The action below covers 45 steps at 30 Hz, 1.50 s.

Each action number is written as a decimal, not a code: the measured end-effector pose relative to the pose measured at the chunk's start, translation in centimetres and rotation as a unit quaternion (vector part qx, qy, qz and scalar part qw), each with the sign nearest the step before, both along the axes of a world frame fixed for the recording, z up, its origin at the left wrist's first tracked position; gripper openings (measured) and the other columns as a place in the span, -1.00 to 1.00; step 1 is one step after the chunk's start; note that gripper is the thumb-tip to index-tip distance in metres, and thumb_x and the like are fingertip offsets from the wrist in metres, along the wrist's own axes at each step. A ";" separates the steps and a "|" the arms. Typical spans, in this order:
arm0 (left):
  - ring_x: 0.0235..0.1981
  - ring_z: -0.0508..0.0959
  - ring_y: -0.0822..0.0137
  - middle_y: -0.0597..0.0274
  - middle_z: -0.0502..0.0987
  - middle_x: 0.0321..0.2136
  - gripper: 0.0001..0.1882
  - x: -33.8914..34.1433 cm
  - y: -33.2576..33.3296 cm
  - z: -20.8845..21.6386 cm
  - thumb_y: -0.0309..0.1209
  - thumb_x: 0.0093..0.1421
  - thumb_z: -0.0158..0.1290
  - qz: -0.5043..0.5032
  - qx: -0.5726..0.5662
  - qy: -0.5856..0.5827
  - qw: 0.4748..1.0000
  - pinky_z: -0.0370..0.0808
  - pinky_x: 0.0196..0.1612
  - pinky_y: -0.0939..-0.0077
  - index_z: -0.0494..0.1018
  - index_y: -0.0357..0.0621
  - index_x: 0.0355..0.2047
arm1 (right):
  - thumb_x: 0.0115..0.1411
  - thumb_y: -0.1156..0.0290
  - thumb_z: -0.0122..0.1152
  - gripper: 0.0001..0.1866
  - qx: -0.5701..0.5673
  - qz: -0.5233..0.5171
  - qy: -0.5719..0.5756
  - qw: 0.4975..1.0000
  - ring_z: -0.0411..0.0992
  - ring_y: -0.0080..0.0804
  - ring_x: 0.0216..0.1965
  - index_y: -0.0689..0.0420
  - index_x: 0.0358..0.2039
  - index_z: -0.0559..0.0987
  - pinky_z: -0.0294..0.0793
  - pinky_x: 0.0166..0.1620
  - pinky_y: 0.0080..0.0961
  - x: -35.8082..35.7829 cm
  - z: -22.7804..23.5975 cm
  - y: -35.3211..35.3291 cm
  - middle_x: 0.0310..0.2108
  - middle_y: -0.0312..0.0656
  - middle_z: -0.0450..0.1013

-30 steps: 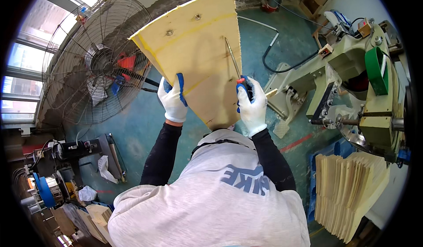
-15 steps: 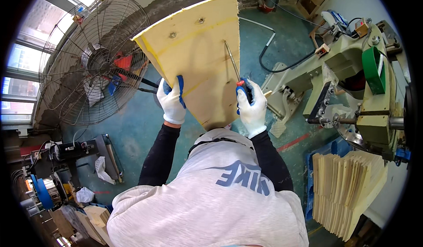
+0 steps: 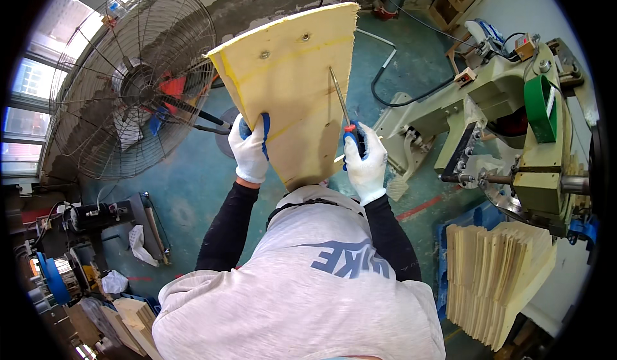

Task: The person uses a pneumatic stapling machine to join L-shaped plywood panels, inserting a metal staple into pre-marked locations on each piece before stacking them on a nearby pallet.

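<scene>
The wooden panel (image 3: 292, 90) is pale yellow plywood, flat, cut to a tapering wedge: broad at the far end, narrow at the near end. Its face is smooth and matt, crossed by faint curved pencil-like lines. 2 round metal fasteners sit near the broad end. The left long edge shows a raw, lighter cut.

The left hand (image 3: 250, 148) wears a white knit glove with blue coating on the fingers. It is clamped on the panel's left edge, near the narrow end, fingers wrapped over the face and thumb behind; the grip is closed, no gap visible.

The right hand (image 3: 365, 161), gloved the same way, is closed around the handle of a screwdriver (image 3: 344, 113). The handle is red and dark; the slim steel shaft runs away from the hand, lying flat against the panel's right edge. The same hand presses against that edge, so panel and tool are held together. The panel stands between the 2 hands, tilted away from the person, its narrow end just above the chest.

Beyond the left hand stands a large pedestal fan (image 3: 138, 80) with a round wire cage, dusty grey. Right of the right hand is a pale green cast-metal machine (image 3: 514, 122) with a green wheel. Nearer, below and right of that hand, is a stack of similar pale wedge panels (image 3: 498, 280), set on edge. The floor (image 3: 193, 186) is worn blue-green painted concrete.
</scene>
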<state>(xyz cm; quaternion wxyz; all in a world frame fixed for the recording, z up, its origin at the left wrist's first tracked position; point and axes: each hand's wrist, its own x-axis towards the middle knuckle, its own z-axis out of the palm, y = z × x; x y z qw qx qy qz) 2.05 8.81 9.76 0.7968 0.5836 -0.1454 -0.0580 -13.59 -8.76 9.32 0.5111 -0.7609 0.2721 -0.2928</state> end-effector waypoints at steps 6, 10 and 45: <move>-0.25 0.46 0.60 0.44 0.54 -0.25 -0.82 -0.6 0.3 0.2 -0.49 0.36 0.11 -0.009 0.015 -0.019 1.000 0.41 -0.14 0.65 0.51 -0.32 -0.08 | 0.26 0.37 0.21 -0.60 -0.184 0.021 0.005 0.983 0.53 -0.27 -0.34 0.36 0.03 0.53 0.52 -0.25 -0.37 0.1 0.8 -1.2 -0.32 -0.04 0.54; -0.26 0.46 0.60 0.43 0.54 -0.27 -0.84 -0.8 0.4 0.2 -0.51 0.35 0.10 0.009 0.049 -0.048 0.998 0.42 -0.16 0.65 0.51 -0.31 -0.10 | 0.36 0.34 0.11 -0.61 0.289 0.075 -0.027 0.954 0.45 -0.50 -0.57 0.34 0.09 0.51 0.42 -0.54 -0.55 -0.6 2.3 -0.7 -0.39 -0.17 0.51; -0.41 0.29 0.67 0.55 0.41 -0.44 -0.92 -0.2 1.6 -1.0 -0.49 0.36 0.13 0.064 0.059 -0.052 0.995 0.27 -0.34 0.71 0.48 -0.24 -0.29 | 0.15 0.37 0.28 -0.65 -0.299 0.178 0.113 0.931 0.61 -0.08 -0.15 0.21 -0.05 0.65 0.58 -0.05 -0.34 -0.9 12.3 -8.2 -0.15 -0.01 0.62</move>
